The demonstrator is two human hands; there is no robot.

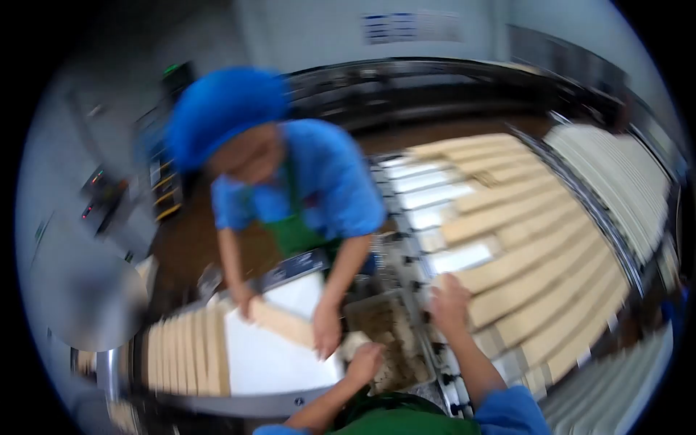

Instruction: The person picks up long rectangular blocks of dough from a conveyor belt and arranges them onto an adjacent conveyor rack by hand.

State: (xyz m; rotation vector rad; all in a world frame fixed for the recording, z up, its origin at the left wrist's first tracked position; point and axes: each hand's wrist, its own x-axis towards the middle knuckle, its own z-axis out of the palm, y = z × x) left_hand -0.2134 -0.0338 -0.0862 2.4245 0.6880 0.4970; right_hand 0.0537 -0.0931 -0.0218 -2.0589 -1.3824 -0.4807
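Note:
My left hand (365, 365) is closed, with a small pale dough-like piece (354, 344) at its fingertips, above a bin (428, 378) with pale scraps inside. My right hand (451, 304) is at the near-left edge of the conveyor (464, 257), beside the end of a long pale dough-like strip (500, 274). Motion smears its fingers, so their grip is unclear. Several such strips lie side by side there. Across the white work surface (275, 362), a co-worker's two hands (328, 330) hold another pale strip (281, 322).
The co-worker (312, 181) in blue cap and green apron stands close at left. Upright pale strips (187, 351) line the surface's left end. A metal rail (594, 210) borders the conveyor, with white ridged trays (609, 177) beyond. A dark machine line (420, 90) runs behind.

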